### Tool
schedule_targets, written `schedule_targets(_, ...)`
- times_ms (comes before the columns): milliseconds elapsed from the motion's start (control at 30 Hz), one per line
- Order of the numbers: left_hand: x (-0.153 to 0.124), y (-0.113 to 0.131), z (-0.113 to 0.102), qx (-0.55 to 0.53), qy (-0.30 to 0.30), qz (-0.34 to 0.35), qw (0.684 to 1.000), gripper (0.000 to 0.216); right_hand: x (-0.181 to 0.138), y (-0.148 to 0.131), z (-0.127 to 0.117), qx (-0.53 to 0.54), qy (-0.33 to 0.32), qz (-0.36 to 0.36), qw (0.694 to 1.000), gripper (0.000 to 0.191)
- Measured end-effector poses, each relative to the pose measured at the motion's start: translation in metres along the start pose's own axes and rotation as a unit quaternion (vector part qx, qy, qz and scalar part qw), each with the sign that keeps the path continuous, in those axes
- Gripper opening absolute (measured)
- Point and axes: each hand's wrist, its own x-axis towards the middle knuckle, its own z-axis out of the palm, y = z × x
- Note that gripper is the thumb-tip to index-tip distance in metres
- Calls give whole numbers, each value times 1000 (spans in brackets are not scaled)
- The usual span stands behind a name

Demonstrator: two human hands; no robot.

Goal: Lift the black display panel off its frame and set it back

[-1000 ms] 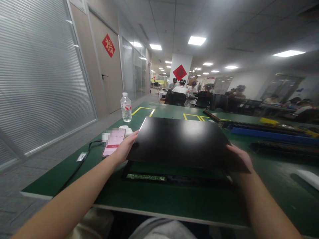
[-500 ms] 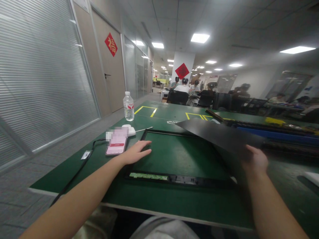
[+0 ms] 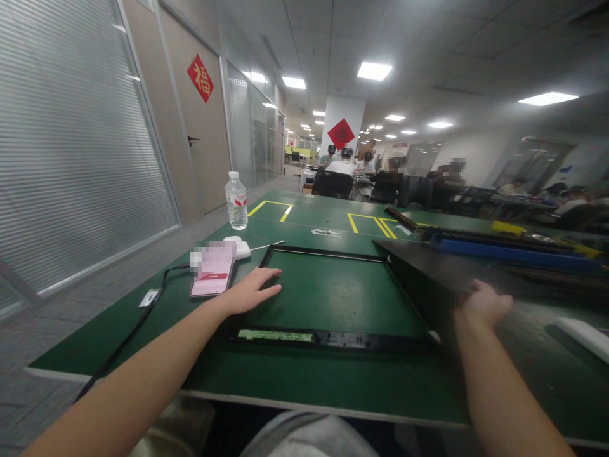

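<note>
A thin black rectangular frame [image 3: 328,252] lies flat on the green table [image 3: 266,387], with a green circuit strip [image 3: 276,336] along its near side. Over the frame's left side rests my left hand [image 3: 252,291], its fingers stretched and thumb apart, holding nothing; it hides part of that side. My right hand [image 3: 483,304] grips the edge of a thin, dark flat sheet [image 3: 428,270], slightly blurred. That sheet is tilted just right of the frame, and its lower part is hard to make out.
Left of the frame are a phone [image 3: 213,273], a white case [image 3: 240,246] and a black cable [image 3: 128,343]. A water bottle [image 3: 236,202] stands farther back. Long dark parts and a blue bar [image 3: 504,252] lie at right, near a white object [image 3: 583,339]. People sit in the background.
The dark sheet has moved right and down, uncovering the frame's far right corner and right side. My left hand stays by the frame's left side; the view has turned slightly right.
</note>
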Motion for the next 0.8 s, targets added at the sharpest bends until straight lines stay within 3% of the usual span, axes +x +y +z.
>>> schedule_targets(233,1,0,0,23,-17,-2,1000,60,12,11,0,-13,12,64,998,38)
schedule_targets(500,1,-5,1,24,-24,2,999,58,22,32,1,-85,31,145,985,21)
schedule_targets(667,1,-6,1,8,-11,2,1000,58,36,53,-5,-98,0,161,982,24)
schedule_targets(800,1,-4,1,2,-7,2,1000,57,47,65,-9,-82,-68,160,981,25)
